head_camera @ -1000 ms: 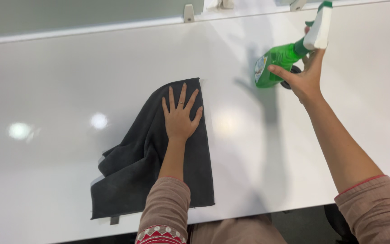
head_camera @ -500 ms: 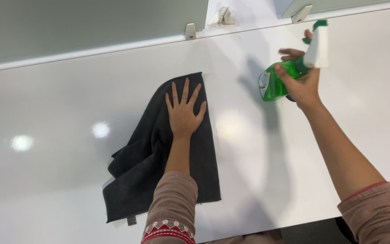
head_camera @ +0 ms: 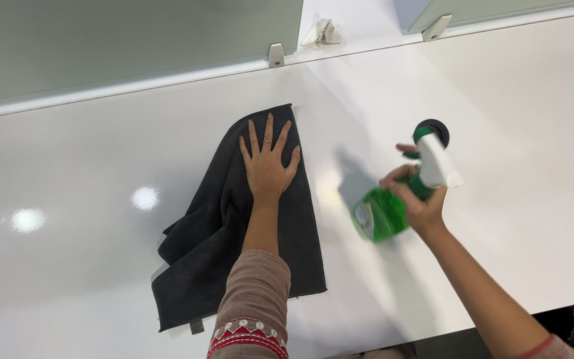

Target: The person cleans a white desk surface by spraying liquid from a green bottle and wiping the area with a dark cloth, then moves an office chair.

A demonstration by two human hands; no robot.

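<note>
My left hand (head_camera: 268, 163) lies flat, fingers spread, on a dark grey cloth (head_camera: 214, 246) that is spread and partly bunched on the white glossy desk (head_camera: 88, 166). My right hand (head_camera: 414, 194) grips the neck of a green spray bottle (head_camera: 383, 214) with a white trigger head, held tilted above the desk to the right of the cloth, one finger on the trigger.
A frosted glass partition (head_camera: 121, 40) with small metal brackets (head_camera: 276, 54) runs along the desk's far edge. A crumpled white tissue (head_camera: 321, 32) lies beyond it. A round black grommet (head_camera: 441, 127) sits behind the bottle head. The desk's near edge drops off at bottom right.
My right hand has brought the spray bottle lower and nearer to me, tipping it more upright. My left hand stays flat on the cloth. The view has shifted, showing more of the partition.
</note>
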